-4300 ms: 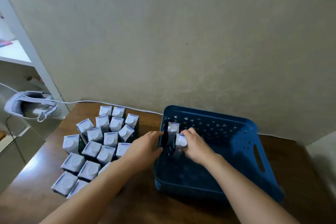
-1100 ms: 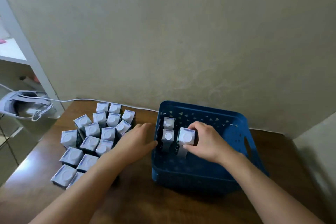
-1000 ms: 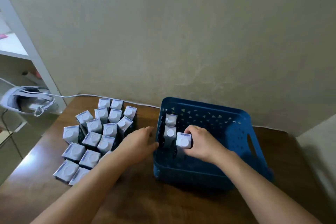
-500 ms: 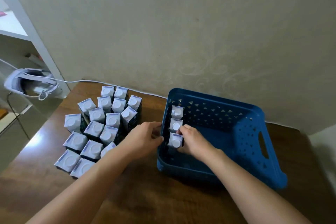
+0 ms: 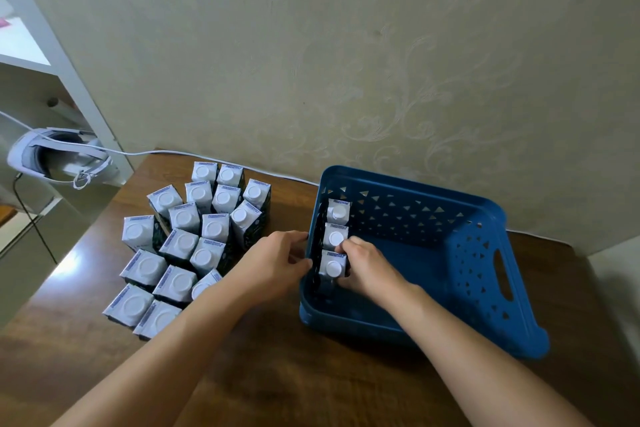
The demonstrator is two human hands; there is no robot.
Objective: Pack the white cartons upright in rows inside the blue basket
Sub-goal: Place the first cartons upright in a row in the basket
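At your nine o'clock the headset (image 5: pixel 52 158) sits off the table on the shelving, its white cable (image 5: pixel 207 156) trailing along the back edge of the wooden table (image 5: pixel 277 385), so watch that line when you reach far. Coming right, the waiting cartons (image 5: pixel 194 239) stand bunched at about ten o'clock from your hands, roughly twenty by my count, packed close and touching, the nearest ones close to the table's front-left edge; that is the bulk of the job still to move. Your left hand (image 5: pixel 273 263) has its fingers curled onto the near left rim of the blue basket (image 5: pixel 485 253), steadying it by the look of it. Just inside that wall, three cartons stand upright in a line running from six towards twelve o'clock: the far carton (image 5: pixel 337 211), the middle carton (image 5: pixel 335 236) and the near carton (image 5: pixel 332 265). Your right hand (image 5: pixel 367 263) is clamped round that near one, fingers curled on its right side, seating it in the row. So one row is started and not yet full, I'd judge. To your three o'clock the basket floor lies wide open right across to the handle slot (image 5: pixel 500 276), plenty of room for more rows, and the basket's right corner sits near the table's edge
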